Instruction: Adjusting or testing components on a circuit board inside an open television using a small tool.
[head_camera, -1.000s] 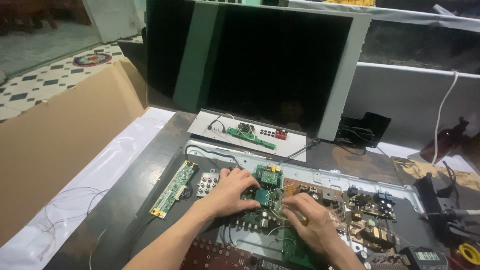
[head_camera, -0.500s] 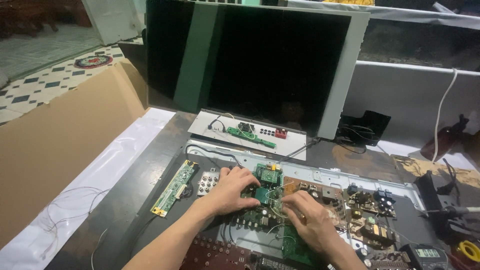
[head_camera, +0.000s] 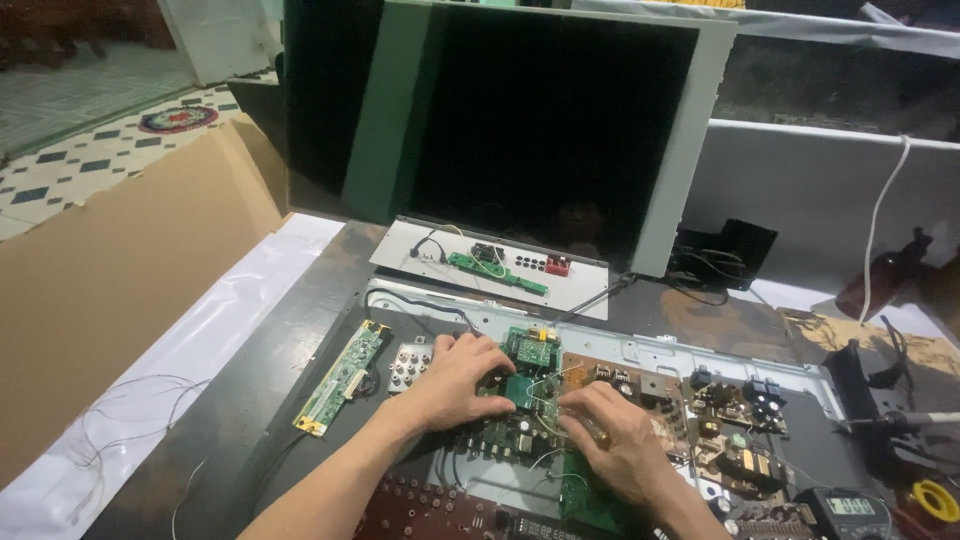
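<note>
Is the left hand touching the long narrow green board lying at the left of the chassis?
Apart. The head view shows the left hand resting on the central green circuit board, with a grey connector panel lying between it and the long narrow green board.

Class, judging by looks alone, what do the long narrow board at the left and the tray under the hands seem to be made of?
Long narrow board: probably fibreglass laminate, glossy green with a yellow end. Tray: likely sheet metal, matte pale grey, with stamped holes and folded edges.
</note>
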